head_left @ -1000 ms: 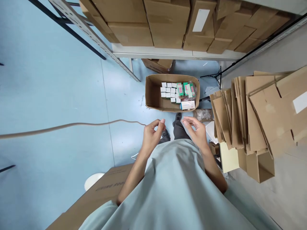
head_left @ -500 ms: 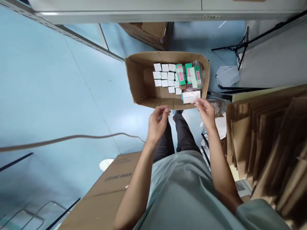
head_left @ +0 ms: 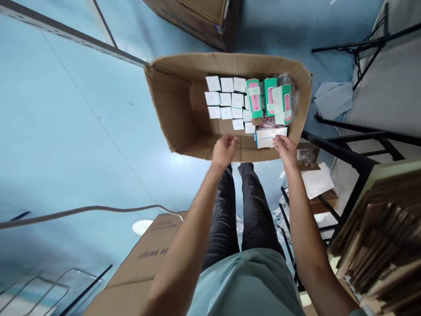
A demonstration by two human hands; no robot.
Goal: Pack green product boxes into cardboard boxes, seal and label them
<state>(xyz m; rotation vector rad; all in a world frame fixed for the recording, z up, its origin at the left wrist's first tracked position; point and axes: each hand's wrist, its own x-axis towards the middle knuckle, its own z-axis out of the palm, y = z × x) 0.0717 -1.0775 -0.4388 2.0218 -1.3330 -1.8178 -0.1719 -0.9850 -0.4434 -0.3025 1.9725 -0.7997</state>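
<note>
An open cardboard box (head_left: 171, 101) stands on the blue floor in front of my feet. Inside it lie several small white boxes (head_left: 226, 102), three green and pink boxes (head_left: 268, 97) and a white box with blue print (head_left: 267, 136) at the near right. My right hand (head_left: 286, 148) reaches over the box's near wall, its fingers touching that white box. My left hand (head_left: 225, 150) hovers at the near wall with curled fingers; whether anything is in them I cannot tell.
A second brown carton (head_left: 197, 17) sits beyond the box. A large carton printed "LIVING ROOM" (head_left: 144, 263) lies at my left. Flattened cardboard (head_left: 384, 237) is stacked on a black-framed rack (head_left: 348, 153) at right. A cable (head_left: 82, 211) crosses the floor.
I have leaned down toward the box, which now looks larger. Both hands have moved forward to its near wall, the right one reaching the white box with blue print.
</note>
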